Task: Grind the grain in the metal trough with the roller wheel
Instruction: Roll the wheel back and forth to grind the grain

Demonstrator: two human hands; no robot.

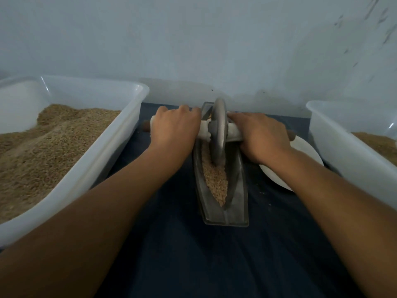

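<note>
As both hands curl round the axle handle, the left grip (pixel 175 127) and right grip (pixel 261 139) flank the roller wheel (pixel 219 134), which stands upright between them in the metal trough (pixel 238 203). Grain (pixel 216 179) fills the channel nearer the person; plastic tubs (pixel 120 134) of grain sit outside each grip.

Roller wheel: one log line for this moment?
left hand grips axle | right hand grips axle | roller wheel upright in metal trough | grain under wheel
</note>
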